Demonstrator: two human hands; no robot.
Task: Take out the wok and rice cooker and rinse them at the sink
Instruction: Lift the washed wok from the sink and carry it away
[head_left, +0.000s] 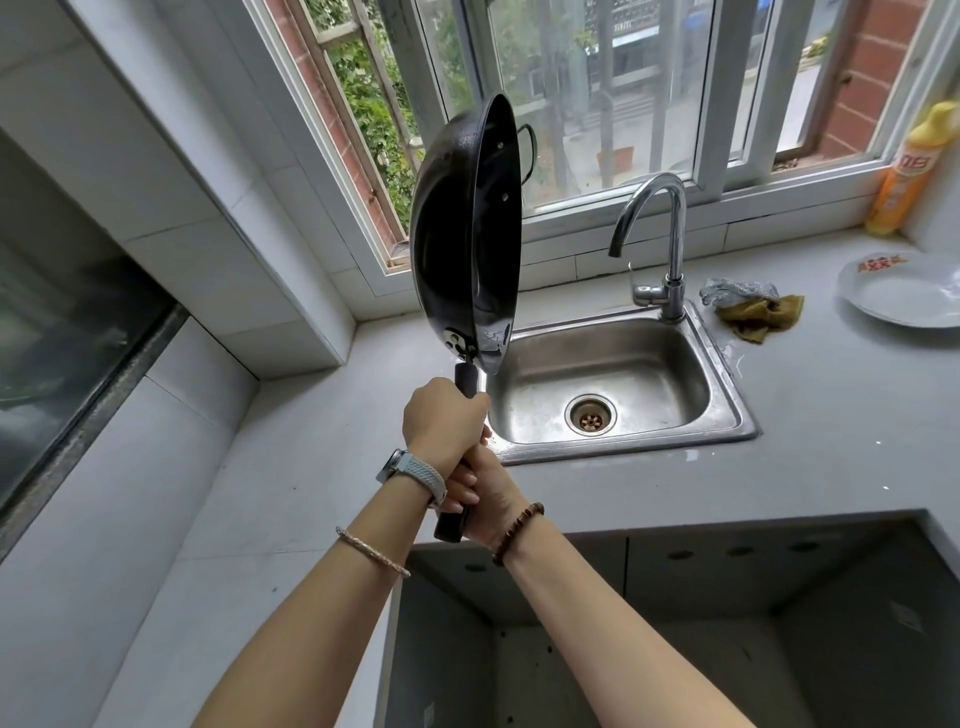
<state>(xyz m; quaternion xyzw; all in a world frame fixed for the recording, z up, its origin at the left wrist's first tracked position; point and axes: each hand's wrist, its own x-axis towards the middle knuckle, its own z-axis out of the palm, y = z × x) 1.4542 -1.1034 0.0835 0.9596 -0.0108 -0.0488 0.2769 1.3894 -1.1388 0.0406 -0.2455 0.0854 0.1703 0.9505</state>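
place: home kitchen | evidence: steel sink (727, 364); faucet (670, 234); dish soap bottle (906, 171); plate (904, 291)

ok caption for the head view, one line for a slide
Black wok held on edge beside the sink, its handle gripped by the left hand and right hand.

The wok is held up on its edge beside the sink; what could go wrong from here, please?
1. The wok, gripped on its handle by the left hand and right hand, stands high on edge and seems close to the window; a swing could hit it.
2. Lowering it rightwards into the sink, its rim may knock the faucet.
3. The wok looks wide for the sink, so rinse water may splash onto the counter.
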